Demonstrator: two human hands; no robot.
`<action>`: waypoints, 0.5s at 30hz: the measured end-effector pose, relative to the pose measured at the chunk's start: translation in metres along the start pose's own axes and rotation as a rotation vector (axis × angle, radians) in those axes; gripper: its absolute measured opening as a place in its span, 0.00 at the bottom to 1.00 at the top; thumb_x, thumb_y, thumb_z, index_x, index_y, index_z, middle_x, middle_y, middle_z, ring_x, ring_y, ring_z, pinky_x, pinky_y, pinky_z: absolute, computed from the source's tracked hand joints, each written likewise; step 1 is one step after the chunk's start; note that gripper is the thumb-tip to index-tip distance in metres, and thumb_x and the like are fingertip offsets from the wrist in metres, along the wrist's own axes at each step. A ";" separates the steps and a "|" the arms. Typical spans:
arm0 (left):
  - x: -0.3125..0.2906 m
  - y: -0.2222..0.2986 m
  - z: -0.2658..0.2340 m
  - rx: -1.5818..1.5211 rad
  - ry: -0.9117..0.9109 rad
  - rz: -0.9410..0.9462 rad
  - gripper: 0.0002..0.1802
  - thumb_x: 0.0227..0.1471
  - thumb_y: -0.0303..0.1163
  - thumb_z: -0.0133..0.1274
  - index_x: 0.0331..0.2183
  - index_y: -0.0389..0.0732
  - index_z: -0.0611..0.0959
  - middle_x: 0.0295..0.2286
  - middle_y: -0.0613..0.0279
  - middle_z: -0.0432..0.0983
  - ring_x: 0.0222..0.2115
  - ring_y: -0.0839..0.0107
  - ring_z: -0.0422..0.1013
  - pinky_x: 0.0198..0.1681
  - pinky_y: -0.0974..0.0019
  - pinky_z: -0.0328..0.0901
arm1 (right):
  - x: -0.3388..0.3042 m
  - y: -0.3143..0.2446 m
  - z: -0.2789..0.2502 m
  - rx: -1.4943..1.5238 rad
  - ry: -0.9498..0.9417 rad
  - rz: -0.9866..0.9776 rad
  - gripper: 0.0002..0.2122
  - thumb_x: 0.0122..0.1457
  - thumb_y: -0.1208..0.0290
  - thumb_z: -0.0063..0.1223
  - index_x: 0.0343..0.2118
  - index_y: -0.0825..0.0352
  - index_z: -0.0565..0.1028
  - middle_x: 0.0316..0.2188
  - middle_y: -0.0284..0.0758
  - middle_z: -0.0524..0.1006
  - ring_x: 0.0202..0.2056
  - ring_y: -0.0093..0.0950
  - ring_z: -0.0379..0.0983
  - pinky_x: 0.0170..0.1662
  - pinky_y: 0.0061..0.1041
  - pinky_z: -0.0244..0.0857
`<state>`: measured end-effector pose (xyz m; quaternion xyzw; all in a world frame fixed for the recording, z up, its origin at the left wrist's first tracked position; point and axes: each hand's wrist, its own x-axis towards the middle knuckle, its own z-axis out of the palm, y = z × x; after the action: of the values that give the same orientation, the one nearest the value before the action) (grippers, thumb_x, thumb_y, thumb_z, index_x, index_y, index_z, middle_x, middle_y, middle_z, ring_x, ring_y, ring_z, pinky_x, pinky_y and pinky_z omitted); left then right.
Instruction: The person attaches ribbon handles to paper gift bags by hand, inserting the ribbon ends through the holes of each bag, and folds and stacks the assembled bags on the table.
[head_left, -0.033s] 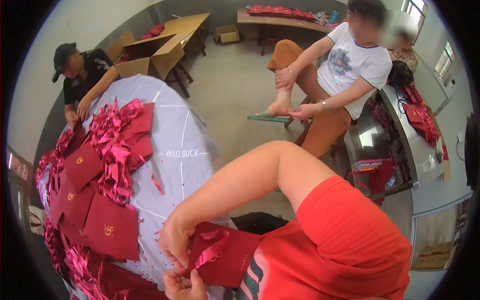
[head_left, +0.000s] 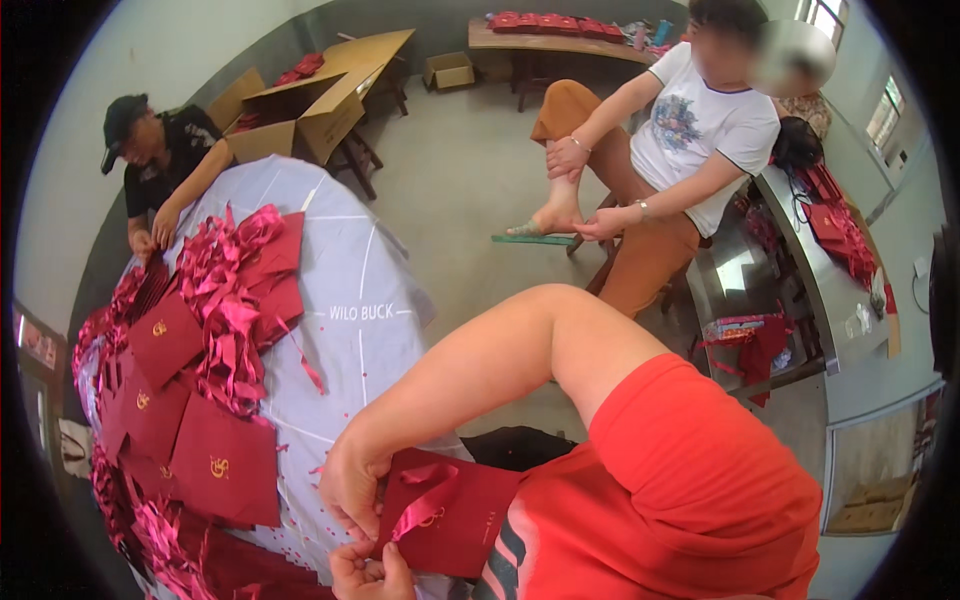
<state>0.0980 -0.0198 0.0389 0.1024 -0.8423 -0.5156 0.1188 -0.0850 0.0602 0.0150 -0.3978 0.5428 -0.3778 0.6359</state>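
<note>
A flat dark-red gift bag (head_left: 455, 535) with a pink ribbon (head_left: 425, 500) on its face lies against my red shirt at the table's near edge. My right hand (head_left: 352, 490) reaches across from the right with a bent elbow, its fingers closed at the bag's left edge. Just below it, my left hand (head_left: 370, 575) pinches the ribbon end between thumb and finger. Exactly what the right fingertips grip is hidden. Left of my hands lie several more red bags (head_left: 225, 460) with gold emblems, and heaps of pink ribbons (head_left: 235, 270).
A grey-white cloth (head_left: 340, 240) covers the round table. A person in a black cap (head_left: 170, 150) handles bags at its far left. Another in a white shirt (head_left: 690, 130) sits at the right, foot raised. Behind stand an open carton (head_left: 330, 125) and a back table (head_left: 560, 38) with red bags.
</note>
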 end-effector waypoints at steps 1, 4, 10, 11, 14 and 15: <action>-0.001 0.003 -0.001 0.021 -0.014 0.039 0.08 0.47 0.22 0.61 0.30 0.34 0.78 0.14 0.72 0.65 0.13 0.85 0.59 0.16 0.78 0.54 | -0.002 -0.002 0.001 -0.027 -0.019 0.007 0.14 0.45 0.74 0.69 0.36 0.68 0.79 0.27 0.31 0.78 0.28 0.22 0.73 0.31 0.22 0.67; -0.001 0.007 -0.001 0.042 -0.029 0.055 0.09 0.45 0.23 0.63 0.29 0.34 0.78 0.15 0.72 0.66 0.14 0.84 0.59 0.17 0.79 0.55 | 0.002 0.001 0.005 -0.015 0.010 0.038 0.14 0.44 0.75 0.68 0.36 0.67 0.80 0.28 0.32 0.79 0.29 0.24 0.73 0.31 0.26 0.66; 0.001 -0.027 -0.015 -0.002 -0.003 -0.058 0.12 0.41 0.22 0.63 0.26 0.38 0.73 0.22 0.70 0.71 0.21 0.85 0.67 0.22 0.79 0.60 | 0.026 0.008 0.008 -0.478 0.292 -0.209 0.16 0.35 0.72 0.64 0.32 0.66 0.81 0.28 0.38 0.80 0.28 0.29 0.75 0.31 0.30 0.69; 0.005 -0.025 -0.011 -0.089 -0.067 -0.140 0.12 0.41 0.23 0.63 0.27 0.39 0.74 0.21 0.71 0.70 0.19 0.86 0.66 0.21 0.78 0.60 | 0.016 0.014 0.004 -0.400 0.319 -0.208 0.14 0.35 0.73 0.64 0.30 0.66 0.80 0.26 0.37 0.80 0.27 0.28 0.75 0.31 0.29 0.69; 0.016 -0.017 0.005 -0.145 -0.157 -0.120 0.11 0.42 0.22 0.62 0.27 0.38 0.74 0.20 0.70 0.72 0.18 0.86 0.66 0.20 0.79 0.60 | -0.006 0.021 -0.011 -0.239 0.615 -0.208 0.11 0.39 0.76 0.61 0.29 0.69 0.77 0.24 0.36 0.79 0.28 0.26 0.75 0.33 0.27 0.70; 0.015 -0.016 0.005 -0.142 -0.150 -0.127 0.11 0.42 0.22 0.62 0.27 0.37 0.74 0.20 0.70 0.72 0.17 0.87 0.64 0.19 0.78 0.58 | -0.013 0.006 -0.009 -0.261 0.660 -0.222 0.10 0.43 0.77 0.59 0.31 0.69 0.75 0.25 0.35 0.77 0.29 0.26 0.74 0.34 0.27 0.69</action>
<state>0.0829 -0.0276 0.0238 0.1079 -0.8021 -0.5866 0.0295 -0.0952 0.0737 0.0136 -0.3888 0.7159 -0.4797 0.3259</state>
